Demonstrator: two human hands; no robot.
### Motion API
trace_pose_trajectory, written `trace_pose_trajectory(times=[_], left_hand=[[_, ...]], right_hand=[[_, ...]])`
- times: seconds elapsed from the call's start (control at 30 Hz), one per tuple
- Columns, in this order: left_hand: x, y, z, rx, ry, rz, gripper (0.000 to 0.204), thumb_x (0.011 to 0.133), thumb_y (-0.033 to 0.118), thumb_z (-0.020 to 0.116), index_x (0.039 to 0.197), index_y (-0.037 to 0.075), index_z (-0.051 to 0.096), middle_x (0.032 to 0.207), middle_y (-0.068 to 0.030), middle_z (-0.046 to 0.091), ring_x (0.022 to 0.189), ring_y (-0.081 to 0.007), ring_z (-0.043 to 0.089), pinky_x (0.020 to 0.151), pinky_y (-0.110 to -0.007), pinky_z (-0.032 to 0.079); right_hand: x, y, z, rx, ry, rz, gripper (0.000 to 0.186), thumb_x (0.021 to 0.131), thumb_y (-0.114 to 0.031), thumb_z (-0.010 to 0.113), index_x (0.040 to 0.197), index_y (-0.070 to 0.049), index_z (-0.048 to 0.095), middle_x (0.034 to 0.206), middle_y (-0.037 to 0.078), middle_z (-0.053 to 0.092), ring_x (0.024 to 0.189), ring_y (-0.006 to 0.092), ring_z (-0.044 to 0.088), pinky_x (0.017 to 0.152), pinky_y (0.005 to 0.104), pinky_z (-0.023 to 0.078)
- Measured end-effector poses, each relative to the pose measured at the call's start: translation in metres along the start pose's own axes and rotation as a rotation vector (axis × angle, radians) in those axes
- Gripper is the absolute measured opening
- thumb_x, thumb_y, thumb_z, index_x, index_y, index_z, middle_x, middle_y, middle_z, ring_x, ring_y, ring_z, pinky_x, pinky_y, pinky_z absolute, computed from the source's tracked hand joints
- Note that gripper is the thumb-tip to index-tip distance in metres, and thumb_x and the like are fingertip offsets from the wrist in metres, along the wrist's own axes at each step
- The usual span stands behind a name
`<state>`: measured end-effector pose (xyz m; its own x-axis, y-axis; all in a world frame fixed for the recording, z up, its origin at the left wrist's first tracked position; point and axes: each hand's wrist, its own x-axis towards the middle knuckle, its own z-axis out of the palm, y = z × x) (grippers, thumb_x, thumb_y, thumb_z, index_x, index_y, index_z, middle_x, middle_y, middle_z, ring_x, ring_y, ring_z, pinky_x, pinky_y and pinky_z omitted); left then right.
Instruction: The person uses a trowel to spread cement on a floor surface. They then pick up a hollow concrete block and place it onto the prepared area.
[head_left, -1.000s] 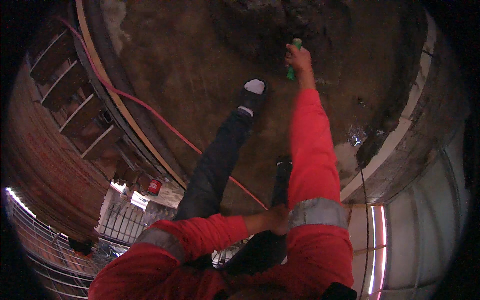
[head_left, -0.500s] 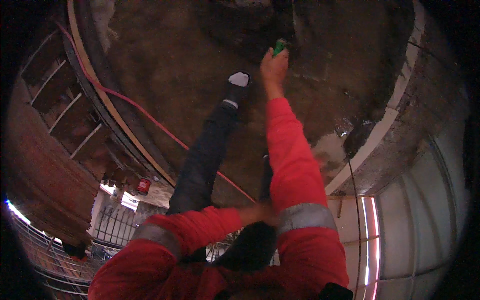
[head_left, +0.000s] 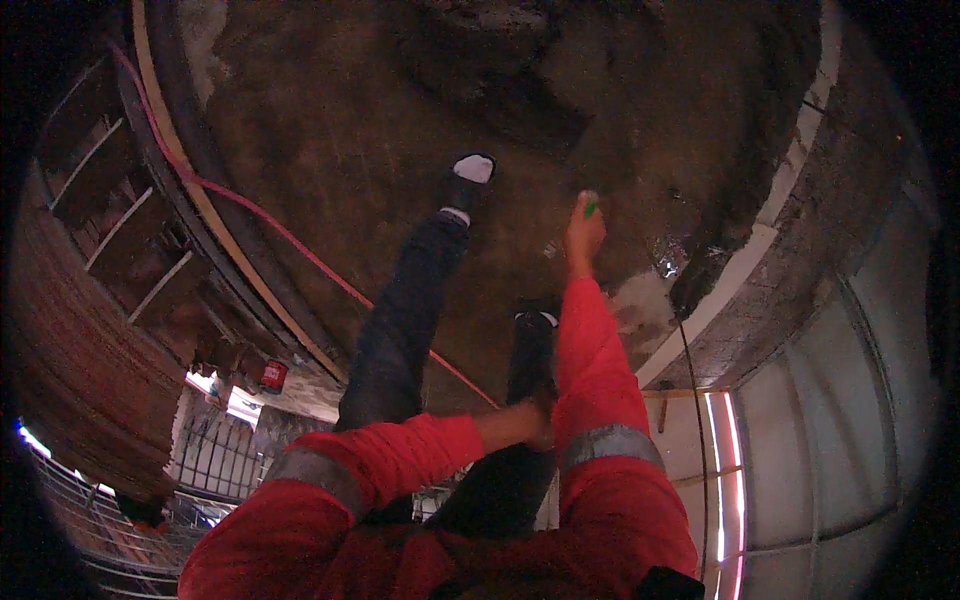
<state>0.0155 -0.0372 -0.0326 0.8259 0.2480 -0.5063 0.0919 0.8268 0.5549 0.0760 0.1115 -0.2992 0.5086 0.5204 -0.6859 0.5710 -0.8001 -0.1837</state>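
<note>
My right hand point(head_left: 584, 238) is closed around a tool with a green handle point(head_left: 590, 208), over the dark, damp-looking floor point(head_left: 400, 120) ahead of my feet. The tool's working end is lost in the dark, so its kind cannot be made out. My left hand point(head_left: 524, 423) lies across my body by my thigh, close to my right forearm. Its fingers are hidden behind the red right sleeve point(head_left: 600, 360).
A pink hose point(head_left: 300, 245) crosses the floor from far left to between my legs. Curved pale edging point(head_left: 770, 225) bounds the right side, with a dark cable point(head_left: 690, 360) there. A ladder-like frame point(head_left: 118, 220) and a red can point(head_left: 273, 376) are at left.
My right hand has drawn back toward me and slightly to the right, with the green-handled tool in it. My left hand stays near my thigh.
</note>
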Motion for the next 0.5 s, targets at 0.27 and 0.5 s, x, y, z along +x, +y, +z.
trace_pose_trajectory(times=[0.27,0.5], left_hand=[[-0.008,0.011,-0.01,-0.005,-0.046,-0.046,0.039,0.083,0.028,0.047,0.116,0.008,0.052,0.118,-0.0127,0.055,0.106,-0.0267,0.055,0.088,-0.042,0.044],[-0.01,-0.001,-0.006,0.191,-0.083,-0.131,0.043,0.083,0.032,0.048,0.116,0.006,0.052,0.118,-0.0142,0.055,0.106,-0.0281,0.054,0.088,-0.041,0.044]], right_hand=[[0.097,-0.118,0.083,0.189,0.059,-0.264,0.044,0.074,-0.039,0.064,0.083,0.004,0.062,0.08,0.021,0.064,0.08,0.0348,0.062,0.068,0.0439,0.047],[0.104,-0.146,0.059,0.306,-0.001,-0.332,0.043,0.076,-0.041,0.061,0.076,0.002,0.06,0.074,0.019,0.062,0.073,0.0349,0.061,0.066,0.0435,0.046]])
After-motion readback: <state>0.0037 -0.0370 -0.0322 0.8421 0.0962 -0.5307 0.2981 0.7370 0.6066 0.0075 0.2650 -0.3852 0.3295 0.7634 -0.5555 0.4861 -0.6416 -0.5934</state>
